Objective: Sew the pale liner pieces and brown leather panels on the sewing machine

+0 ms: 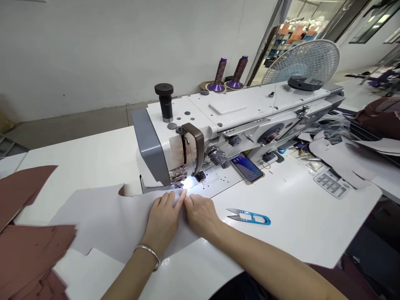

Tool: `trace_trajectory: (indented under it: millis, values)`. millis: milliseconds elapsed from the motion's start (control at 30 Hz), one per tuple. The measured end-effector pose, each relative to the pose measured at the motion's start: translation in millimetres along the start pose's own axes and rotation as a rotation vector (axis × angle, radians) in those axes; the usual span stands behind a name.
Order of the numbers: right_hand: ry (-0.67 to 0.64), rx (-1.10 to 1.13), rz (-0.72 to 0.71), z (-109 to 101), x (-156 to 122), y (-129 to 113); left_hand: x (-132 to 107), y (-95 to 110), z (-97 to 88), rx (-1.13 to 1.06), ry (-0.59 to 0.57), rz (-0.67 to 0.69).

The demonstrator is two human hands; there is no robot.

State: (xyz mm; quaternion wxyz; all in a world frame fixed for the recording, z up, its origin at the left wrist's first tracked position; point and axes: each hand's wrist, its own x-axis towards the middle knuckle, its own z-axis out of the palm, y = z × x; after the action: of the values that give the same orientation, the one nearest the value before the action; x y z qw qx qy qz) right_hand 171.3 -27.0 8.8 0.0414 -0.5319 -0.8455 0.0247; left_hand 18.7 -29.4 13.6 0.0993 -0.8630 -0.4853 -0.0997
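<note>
A pale grey leather-like piece with a brown underside lies on the table, its upper edge at the sewing machine's lit needle area. My left hand, a silver bangle at its wrist, rests on the piece with its fingers laid out and the index finger reaching toward the presser foot. Close beside it, my right hand is closed, thumb and curled fingers pinching the edge of the same piece. Its fingertips are partly hidden. Blue-handled thread snips lie to the right of that hand, apart from it.
Stacked brown pieces lie at the left. A phone rests beneath the machine arm, with a calculator and pale offcuts farther right. Two brown thread cones and a fan stand behind the machine.
</note>
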Motion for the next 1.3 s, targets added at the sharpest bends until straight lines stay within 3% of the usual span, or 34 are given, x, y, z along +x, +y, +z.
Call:
trace_trajectory:
  millis: [200,1067,1300]
  values:
    - [-0.017,0.006,0.033,3.0,0.8,0.2,3.4,-1.8,-5.8,-0.025,-0.058,-0.007]
    - [-0.022,-0.017,-0.060,-0.2,1.4,-2.7,3.4,-1.5,-1.8,-0.013,-0.018,-0.028]
    - [0.089,-0.066,-0.133,1.6,-2.8,-3.2,4.7,-6.7,-6.2,-0.070,-0.053,-0.008]
